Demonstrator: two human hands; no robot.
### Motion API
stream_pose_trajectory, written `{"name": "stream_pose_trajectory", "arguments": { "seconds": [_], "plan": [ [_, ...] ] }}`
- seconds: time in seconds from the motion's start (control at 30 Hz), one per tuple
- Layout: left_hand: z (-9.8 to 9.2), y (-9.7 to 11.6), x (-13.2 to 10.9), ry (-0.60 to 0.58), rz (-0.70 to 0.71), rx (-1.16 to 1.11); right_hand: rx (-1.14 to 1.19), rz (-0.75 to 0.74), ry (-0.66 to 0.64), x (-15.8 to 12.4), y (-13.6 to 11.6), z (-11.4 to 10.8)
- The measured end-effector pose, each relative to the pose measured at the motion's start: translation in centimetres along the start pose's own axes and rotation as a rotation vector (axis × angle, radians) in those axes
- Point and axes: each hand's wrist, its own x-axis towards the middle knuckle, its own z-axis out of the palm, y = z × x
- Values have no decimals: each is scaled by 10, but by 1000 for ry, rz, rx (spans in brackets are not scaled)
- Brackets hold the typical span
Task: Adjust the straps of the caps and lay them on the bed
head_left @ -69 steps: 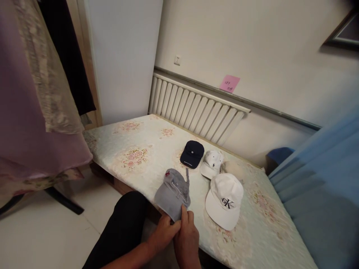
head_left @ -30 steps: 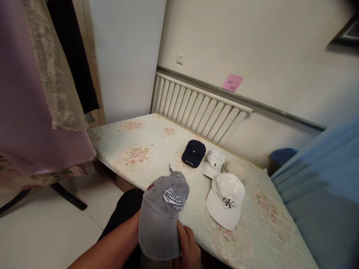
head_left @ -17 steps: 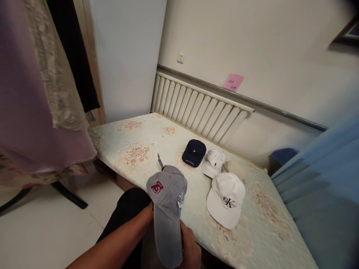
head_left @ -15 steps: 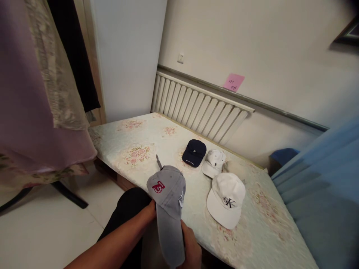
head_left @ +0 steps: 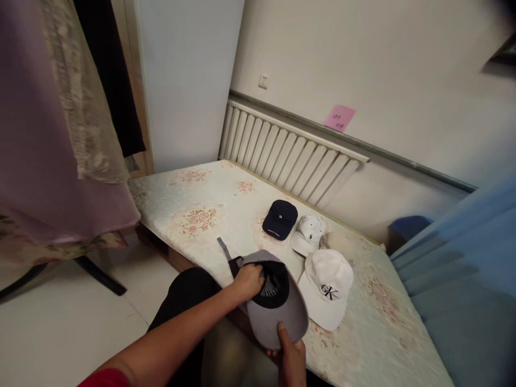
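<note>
A grey baseball cap (head_left: 278, 328) is tilted so that its dark inside faces me, above the near edge of the bed. My left hand (head_left: 249, 282) reaches into the crown with its fingers curled against the lining; the fingertips are partly hidden. The brim is pinched by my right hand (head_left: 291, 355), thumb on top and fingers beneath. From the cap's back a strap (head_left: 223, 248) sticks out. Just beyond lie a large white cap (head_left: 330, 285) with black letters, a smaller white cap (head_left: 308, 236) and a navy cap (head_left: 280, 219).
The caps lie on a bed (head_left: 181, 199) with a floral cover. A beige cap (head_left: 338, 243) sits behind the white ones. A radiator (head_left: 290, 150) runs along the wall, a blue curtain (head_left: 467, 269) hangs at right, and clothes (head_left: 80, 134) hang at left.
The grey cap has been turned from its outside to its inside and shifted slightly right. My left hand now shows inside the crown; my right hand has moved right with the brim.
</note>
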Motion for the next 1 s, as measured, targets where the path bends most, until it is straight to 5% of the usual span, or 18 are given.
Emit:
{"name": "stream_pose_trajectory", "arguments": {
  "seconds": [0.33,0.57,1.0],
  "plan": [
    [43,-3,-19,-144,200,236,-60,38,-3,7,2,-11],
    [56,-7,10,-259,77,190,-26,48,36,9,-1,-11],
    [74,0,43,-173,-40,300,20,108,-6,24,3,-12]
  ]
}}
